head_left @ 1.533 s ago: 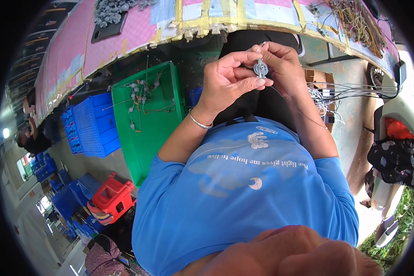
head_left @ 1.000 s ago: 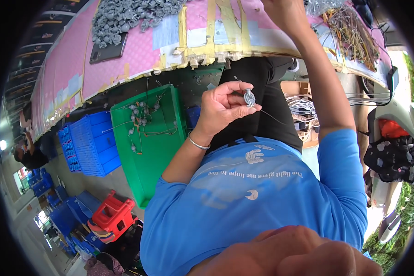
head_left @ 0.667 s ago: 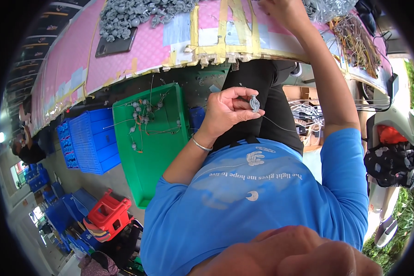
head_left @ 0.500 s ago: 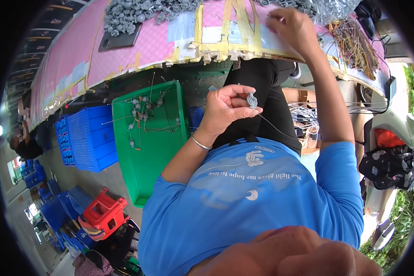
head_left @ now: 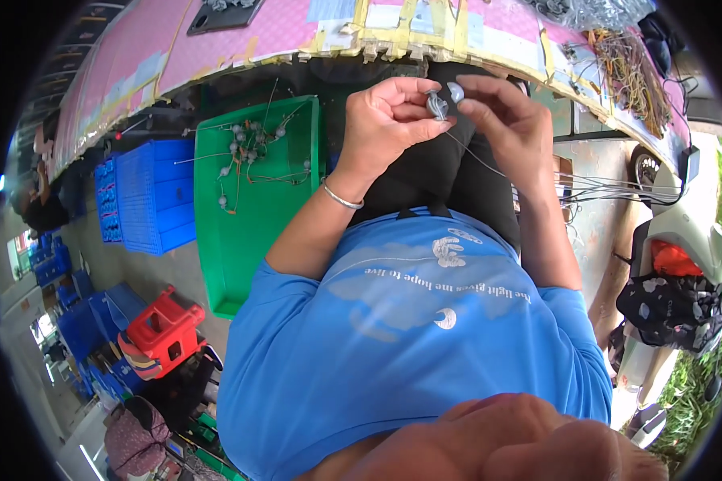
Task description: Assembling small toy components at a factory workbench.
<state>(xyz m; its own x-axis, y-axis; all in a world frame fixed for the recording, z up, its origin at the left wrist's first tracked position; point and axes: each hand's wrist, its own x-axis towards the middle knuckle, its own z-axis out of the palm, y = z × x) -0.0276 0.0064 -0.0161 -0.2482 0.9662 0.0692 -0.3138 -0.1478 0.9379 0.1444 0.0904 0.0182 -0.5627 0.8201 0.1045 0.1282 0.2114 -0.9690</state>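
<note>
Between the thumb and fingers of my left hand [head_left: 377, 124] is a small grey round plastic housing [head_left: 436, 106], its inner side partly showing. A thin grey wire [head_left: 475, 154] runs from it down to the right. My right hand [head_left: 512, 120] pinches a small whitish dome-shaped cap [head_left: 456, 91] by its edge. The cap is close beside the housing, with a narrow gap between them. Both hands are in front of the table edge, above my lap.
Ahead is a pink-covered table [head_left: 277, 34] with ragged taped edges, bearing a dark tablet [head_left: 226, 18], a clear plastic bag [head_left: 618, 14] and bundled wires [head_left: 630, 84]. At left stand a green bin [head_left: 217, 272] with wired grey balls [head_left: 250, 144], a blue crate [head_left: 167, 196] and a red stool [head_left: 164, 333].
My right hand has come back from the tabletop to beside my left hand, and now holds the whitish cap. My left hand keeps the grey housing. The view has shifted, showing less of the table.
</note>
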